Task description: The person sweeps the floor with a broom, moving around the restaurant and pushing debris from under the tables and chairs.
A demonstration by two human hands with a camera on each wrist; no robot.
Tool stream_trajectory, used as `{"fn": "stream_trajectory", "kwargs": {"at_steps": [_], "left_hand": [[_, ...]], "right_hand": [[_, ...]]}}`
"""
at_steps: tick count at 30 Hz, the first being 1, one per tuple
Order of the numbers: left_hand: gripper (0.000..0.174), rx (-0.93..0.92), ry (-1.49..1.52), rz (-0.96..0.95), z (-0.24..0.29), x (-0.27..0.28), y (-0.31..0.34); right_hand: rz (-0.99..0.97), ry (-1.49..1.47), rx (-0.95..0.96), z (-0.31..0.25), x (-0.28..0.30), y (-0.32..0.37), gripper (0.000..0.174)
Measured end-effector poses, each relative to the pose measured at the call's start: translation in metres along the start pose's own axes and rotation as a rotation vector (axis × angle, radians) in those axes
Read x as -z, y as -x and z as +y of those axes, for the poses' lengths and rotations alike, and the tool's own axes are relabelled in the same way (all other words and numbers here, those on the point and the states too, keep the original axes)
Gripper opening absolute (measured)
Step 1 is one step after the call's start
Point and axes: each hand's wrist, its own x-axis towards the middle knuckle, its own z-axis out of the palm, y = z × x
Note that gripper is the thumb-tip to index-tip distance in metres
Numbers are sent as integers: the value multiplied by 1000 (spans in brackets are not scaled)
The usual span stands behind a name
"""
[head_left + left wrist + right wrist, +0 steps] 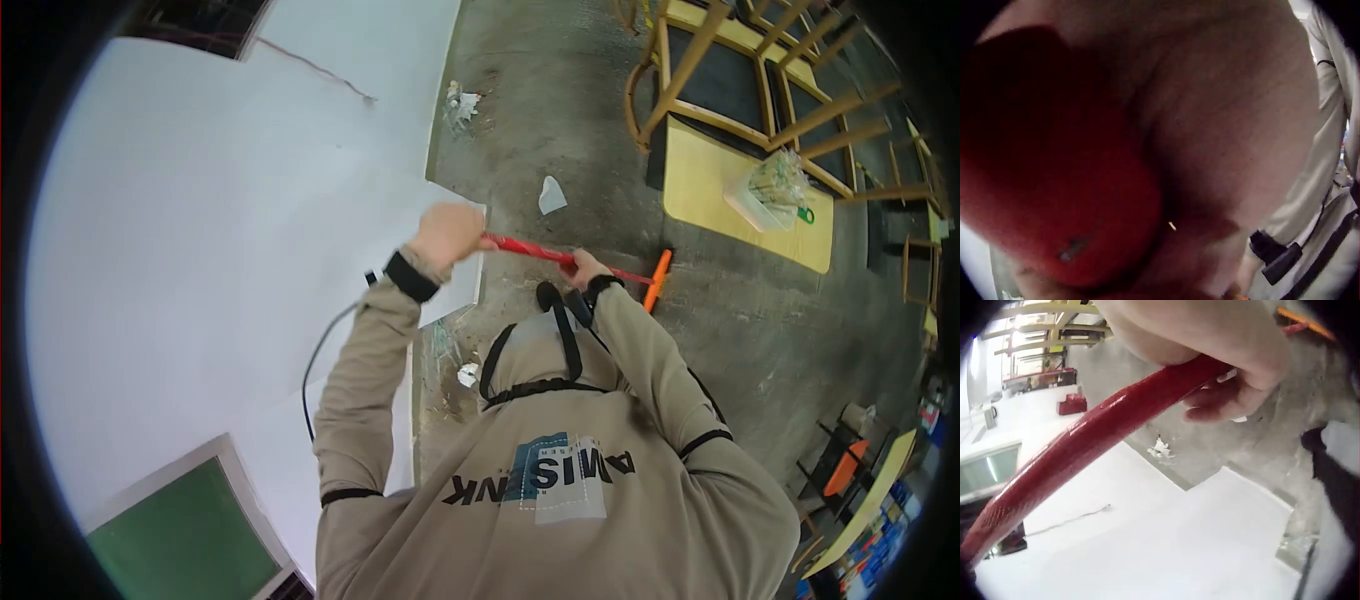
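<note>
A long red pole (pixel 530 248) runs slantwise in front of the person, with an orange bar (pixel 658 280) across its far end, near the floor. The left hand (pixel 447 235) grips the pole's upper end. In the left wrist view the rounded red end (pixel 1054 187) fills much of the picture, with the palm (pixel 1229 112) against it. Farther down, toward the orange bar, the right hand (pixel 585 270) holds the shaft. The right wrist view shows its fingers (pixel 1222 403) curled round the red shaft (pixel 1097 431).
At the left stands a white wall (pixel 250 200) with a corner jutting near the left hand. A yellow table (pixel 690 180) at the right bears upturned chairs (pixel 715 75) and a plastic tub (pixel 755 205). White scrap (pixel 551 195) and crumpled litter (pixel 460 105) lie on the grey floor (pixel 600 110).
</note>
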Motion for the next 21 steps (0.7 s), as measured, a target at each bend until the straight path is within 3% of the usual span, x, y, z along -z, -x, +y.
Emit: {"fn": "stream_trajectory", "kwargs": {"at_steps": [2,3,4,6,7,8,9,10,12,13,15,16,17,19,20,21], "left_hand": [[48,60,-87,-6,-24,35,1],[46,81,-162,-4,-35,55,-1],[23,111,-233,104,-44,67,-2],[15,95,-313,191,-59,97,-9],[9,71,-392,278,-62,110,-12],[9,79,-386,274,-63,122,-15],[7,101,-442,275,-64,133,-19],[8,125,-499,271,-64,144,-21],[10,149,-500,189,-53,170,-16],[18,161,-505,125,-45,176,-13],[13,175,-535,143,-20,176,-4],[10,167,-575,168,-3,176,2],[7,226,-638,123,19,174,5],[8,303,-652,94,60,161,7],[13,325,-601,119,75,155,7],[13,347,-594,119,91,157,11]], "right_hand": [[-117,-446,-118,-3,-27,-39,13],[-144,-126,94,-28,-46,-43,12],[-163,191,302,-51,-65,-45,11],[-184,818,694,-84,-92,-41,10],[-197,744,706,-97,-102,-43,9],[-264,435,549,-111,-114,-48,9],[-330,-185,207,-127,-127,-56,8],[-331,-567,-36,-145,-138,-60,8],[-331,-849,-250,-176,-155,-64,7],[-332,-911,-307,-189,-161,-66,7],[-334,-962,-376,-207,-169,-73,7],[-484,-938,-343,-211,-167,-76,10],[-499,-923,-360,-216,-163,-81,10],[-853,-860,-471,-220,-160,-88,16],[-659,-716,-440,-247,-159,-36,20],[-666,-695,-448,-240,-149,-28,20]]}}
